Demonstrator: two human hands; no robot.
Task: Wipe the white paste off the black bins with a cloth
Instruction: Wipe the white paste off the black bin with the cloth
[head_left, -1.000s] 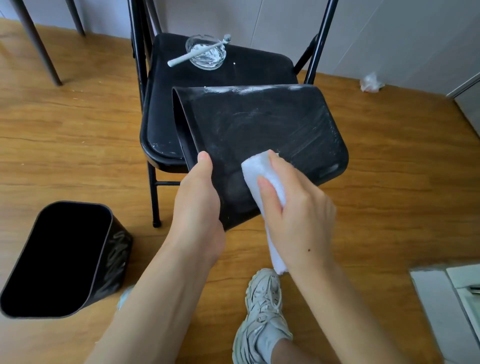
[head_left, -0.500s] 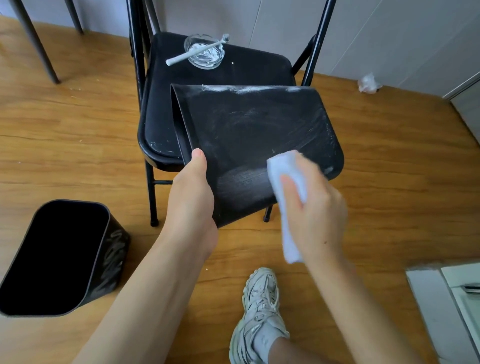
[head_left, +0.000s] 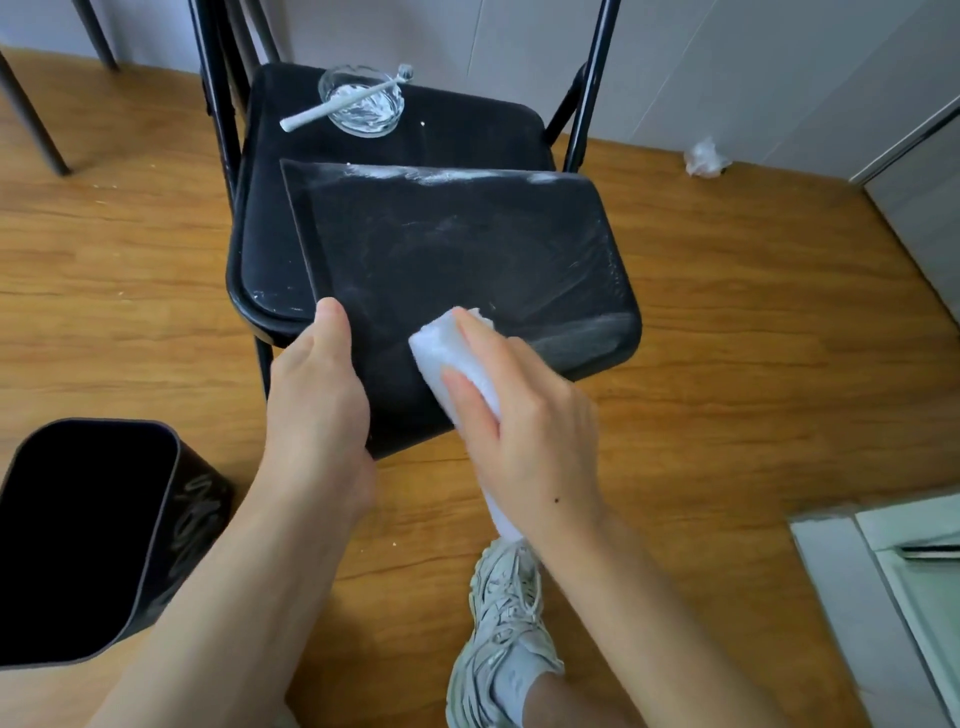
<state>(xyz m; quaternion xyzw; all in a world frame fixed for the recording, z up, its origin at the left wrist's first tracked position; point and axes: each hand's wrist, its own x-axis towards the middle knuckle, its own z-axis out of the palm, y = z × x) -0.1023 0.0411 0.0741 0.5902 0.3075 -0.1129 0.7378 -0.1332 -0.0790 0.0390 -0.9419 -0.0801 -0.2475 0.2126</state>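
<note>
glass dish (head_left: 362, 106) with white paste, toothbrush (head_left: 340, 106) across its rim

Black plastic bin lying on its side (head_left: 467, 260) fills most of the black folding chair seat (head_left: 265, 249); only a bare strip left at 9 o'clock. At 12, a clear glass dish w/ white paste (head_left: 362, 106) and a white toothbrush (head_left: 332, 111) resting across it (handle sticks out toward 9) block the seat's back. Chair's black metal uprights (head_left: 592, 88) fence 11 and 1. Second black bin, upright (head_left: 104, 540), sits at 8. Wood floor (head_left: 753, 364) open from 2 to 4.
</note>
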